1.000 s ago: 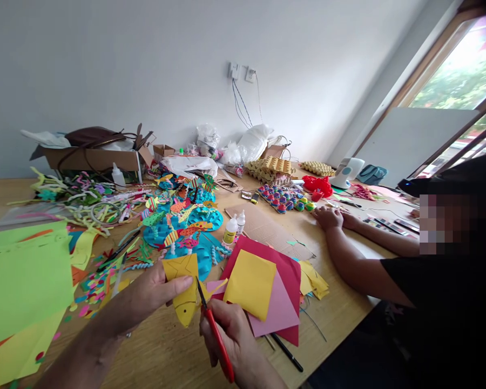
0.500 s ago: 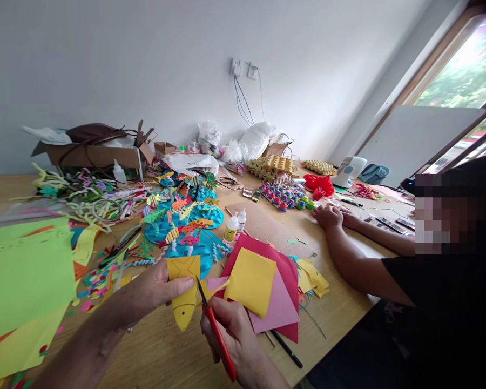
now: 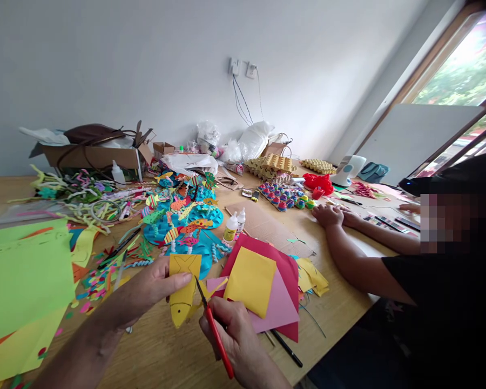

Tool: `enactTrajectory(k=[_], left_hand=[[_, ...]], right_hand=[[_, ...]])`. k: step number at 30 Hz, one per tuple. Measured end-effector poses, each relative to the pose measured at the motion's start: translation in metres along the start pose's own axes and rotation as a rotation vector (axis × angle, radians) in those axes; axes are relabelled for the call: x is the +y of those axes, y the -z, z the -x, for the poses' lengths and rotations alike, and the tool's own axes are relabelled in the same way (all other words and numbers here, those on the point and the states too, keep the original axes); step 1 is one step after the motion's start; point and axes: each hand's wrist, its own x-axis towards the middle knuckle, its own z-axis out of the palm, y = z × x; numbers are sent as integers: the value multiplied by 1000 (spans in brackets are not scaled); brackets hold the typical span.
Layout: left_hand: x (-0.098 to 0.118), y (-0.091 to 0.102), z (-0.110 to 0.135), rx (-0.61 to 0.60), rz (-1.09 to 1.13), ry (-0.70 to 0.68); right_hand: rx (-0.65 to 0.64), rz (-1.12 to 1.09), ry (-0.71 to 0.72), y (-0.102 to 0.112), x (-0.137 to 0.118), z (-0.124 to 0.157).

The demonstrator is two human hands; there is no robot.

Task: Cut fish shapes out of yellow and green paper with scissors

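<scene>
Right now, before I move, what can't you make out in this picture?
In the head view:
- Left hand: some fingertips are hidden behind the yellow paper fish.
- Red scissors: part of the handles is covered by the right hand.
- Yellow-labelled bottle: its print is too small to read.
- Green sheet: cut off by the left edge.

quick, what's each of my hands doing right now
Left hand: closed, pinching the yellow paper piece with a fish drawn on it.
Right hand: closed, holding the red-handled metal scissors.
</scene>
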Motion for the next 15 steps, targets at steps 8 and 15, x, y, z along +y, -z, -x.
enactTrajectory(k=[8, 15], left_hand=[[2, -1, 2, 5, 6, -13], [0, -2, 1, -3, -34, -20]], right_hand=[[-47, -229, -66, -2, 0, 0], [-41, -238, -84, -2, -2, -1]])
